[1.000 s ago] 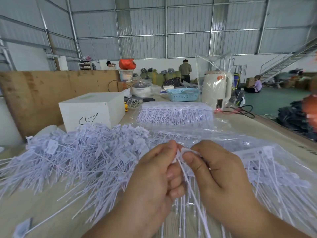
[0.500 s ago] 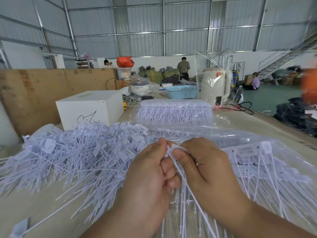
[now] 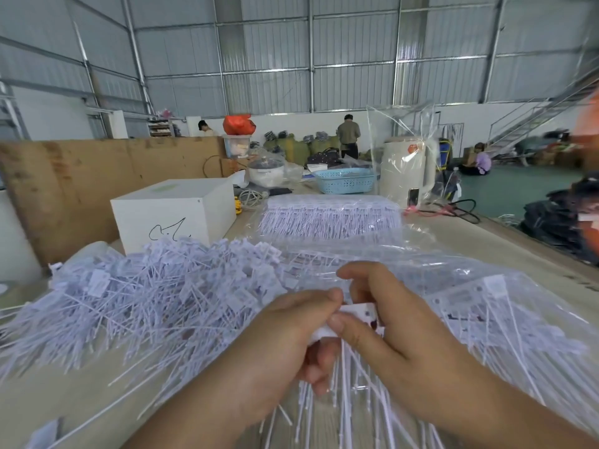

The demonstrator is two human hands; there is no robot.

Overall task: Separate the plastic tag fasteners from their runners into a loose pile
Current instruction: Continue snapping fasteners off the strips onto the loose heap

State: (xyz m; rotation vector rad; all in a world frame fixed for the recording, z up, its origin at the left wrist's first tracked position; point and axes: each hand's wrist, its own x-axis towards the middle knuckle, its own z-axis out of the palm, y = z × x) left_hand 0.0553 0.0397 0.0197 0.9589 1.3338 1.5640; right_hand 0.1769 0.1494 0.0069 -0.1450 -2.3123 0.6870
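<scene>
At the near edge of the table [image 3: 505,254], two bare hands meet over a strip of white tag fasteners [image 3: 359,314]. The left hand [image 3: 275,345] curls its fingers round the strip's left end, thumb on top, while the right hand [image 3: 398,328] pinches the flat tag heads between thumb and forefinger, so both hands are clamped on the same strip. Its thin tails hang down and fan out below the hands toward the camera.

Left of the hands lies the loose pile [image 3: 139,303] of separated fasteners (a wide, tangled heap of white stalks and small square heads) spread across the tabletop. To the right, more fasteners in rows sit inside a clear plastic bag [image 3: 486,306]. Farther back lies another bagged bundle [image 3: 330,215] of rows. A white box [image 3: 175,212] with a black scribble stands behind the pile, and beyond it are a blue basket [image 3: 345,180] and a cream kettle [image 3: 406,170] wrapped in clear film.
</scene>
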